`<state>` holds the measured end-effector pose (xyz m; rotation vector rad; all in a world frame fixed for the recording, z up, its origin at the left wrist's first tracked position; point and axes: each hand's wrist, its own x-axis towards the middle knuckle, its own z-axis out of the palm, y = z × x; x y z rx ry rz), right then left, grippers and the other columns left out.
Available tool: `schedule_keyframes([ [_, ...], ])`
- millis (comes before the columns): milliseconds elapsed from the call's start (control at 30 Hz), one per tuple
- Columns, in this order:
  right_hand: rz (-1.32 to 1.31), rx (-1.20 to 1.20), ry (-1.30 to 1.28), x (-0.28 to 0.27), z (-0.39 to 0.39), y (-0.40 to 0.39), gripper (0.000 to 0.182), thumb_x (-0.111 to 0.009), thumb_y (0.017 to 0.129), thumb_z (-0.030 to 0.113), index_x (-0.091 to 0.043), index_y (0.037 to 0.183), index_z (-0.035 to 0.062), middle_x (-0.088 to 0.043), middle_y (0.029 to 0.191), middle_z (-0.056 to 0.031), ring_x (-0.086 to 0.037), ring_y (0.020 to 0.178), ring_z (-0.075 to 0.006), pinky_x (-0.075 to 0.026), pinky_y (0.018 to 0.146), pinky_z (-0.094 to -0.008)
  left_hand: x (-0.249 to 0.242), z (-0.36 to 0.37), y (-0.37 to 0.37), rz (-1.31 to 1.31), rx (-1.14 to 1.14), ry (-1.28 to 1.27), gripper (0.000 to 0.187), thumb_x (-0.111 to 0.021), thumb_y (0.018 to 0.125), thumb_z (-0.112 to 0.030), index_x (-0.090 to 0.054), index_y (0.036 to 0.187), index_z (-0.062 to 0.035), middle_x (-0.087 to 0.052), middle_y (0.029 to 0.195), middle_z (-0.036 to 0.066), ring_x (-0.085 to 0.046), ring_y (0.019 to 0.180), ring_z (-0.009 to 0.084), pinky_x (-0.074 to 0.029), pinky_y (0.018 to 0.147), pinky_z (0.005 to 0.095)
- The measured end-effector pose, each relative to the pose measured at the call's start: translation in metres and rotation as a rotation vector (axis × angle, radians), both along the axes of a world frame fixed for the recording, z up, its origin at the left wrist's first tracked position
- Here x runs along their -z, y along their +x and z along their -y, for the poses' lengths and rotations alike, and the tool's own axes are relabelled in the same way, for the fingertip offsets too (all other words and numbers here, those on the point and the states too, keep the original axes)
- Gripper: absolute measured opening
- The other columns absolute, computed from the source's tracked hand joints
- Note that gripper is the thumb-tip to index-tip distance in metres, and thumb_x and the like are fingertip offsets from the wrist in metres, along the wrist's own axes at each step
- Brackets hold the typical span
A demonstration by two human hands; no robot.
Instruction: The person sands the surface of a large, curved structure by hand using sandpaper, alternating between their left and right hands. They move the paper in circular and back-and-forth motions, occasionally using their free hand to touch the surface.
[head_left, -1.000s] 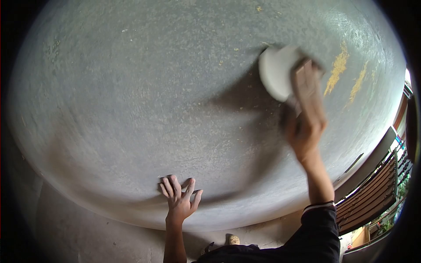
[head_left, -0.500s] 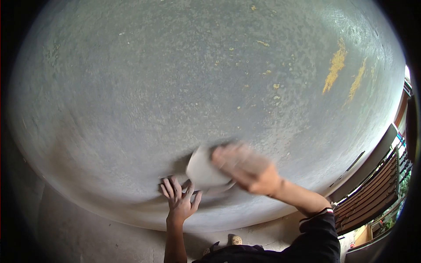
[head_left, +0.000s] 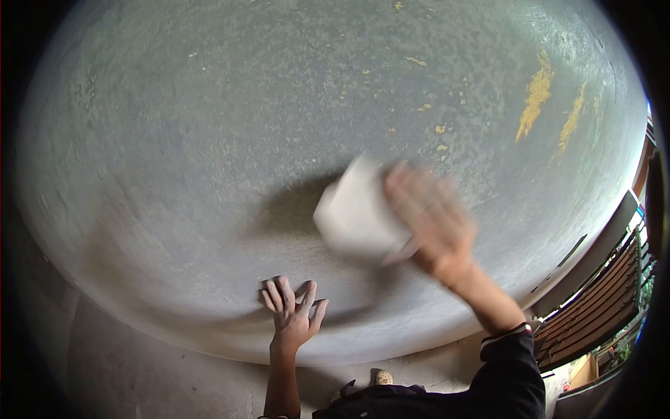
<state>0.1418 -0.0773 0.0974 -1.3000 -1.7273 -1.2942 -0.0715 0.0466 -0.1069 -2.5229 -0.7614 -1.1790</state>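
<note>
A large curved surface [head_left: 230, 126], grey and mottled with yellow spots, fills most of the view. My right hand [head_left: 436, 220], blurred by motion, presses against a pale sheet that looks like sandpaper [head_left: 363, 216] at the middle of this surface. The sheet juts out to the left of the fingers and casts a dark shadow. Lower down, my left hand [head_left: 293, 318] rests with spread fingers flat on the grey surface. Its fingertips look dusty and hold nothing.
Yellow streaks [head_left: 537, 98] mark the upper right of the surface. A brown slatted bench or rack [head_left: 590, 307] stands at the right. Below lies a grey floor [head_left: 153, 370], with one patterned shoe [head_left: 383, 377] near my body.
My right hand has moved up and to the right with the sandpaper. The left hand keeps nearly the same place, with its fingers a little more visible.
</note>
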Motion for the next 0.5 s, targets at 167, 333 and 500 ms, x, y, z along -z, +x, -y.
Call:
schedule_keyframes([
  [167,-0.070,0.068,0.227,-0.020,-0.012,0.007,0.040,-0.056,0.075,0.007,-0.058,0.114,0.0039,-0.057,0.118,-0.0111,-0.050,0.116,-0.0276,-0.037,0.099,-0.0420,0.004,-0.003,0.002,0.028,-0.025,0.032,0.051,-0.060,0.081,-0.040,-0.049,0.125,-0.0161,-0.004,0.144,0.026,0.002,0.130,0.0500,-0.004,0.099,0.0645],
  [333,0.168,0.092,0.085,-0.005,-0.006,0.012,0.038,-0.059,0.076,0.013,-0.059,0.114,0.0106,-0.055,0.121,-0.0053,-0.052,0.113,-0.0209,-0.037,0.100,-0.0401,0.001,-0.003,0.000,-0.015,-0.016,0.033,0.055,-0.058,0.082,-0.038,-0.044,0.127,-0.0112,0.001,0.143,0.029,0.005,0.129,0.0524,-0.002,0.098,0.0654],
  [500,-0.066,0.116,0.462,-0.027,-0.028,0.015,0.037,-0.060,0.077,0.007,-0.058,0.114,0.0090,-0.060,0.114,-0.0074,-0.053,0.112,-0.0218,-0.040,0.097,-0.0404,-0.003,0.002,0.002,-0.018,-0.031,-0.020,0.071,-0.055,0.084,-0.036,-0.022,0.136,-0.0017,0.006,0.142,0.031,0.006,0.127,0.0550,0.001,0.097,0.0663],
])
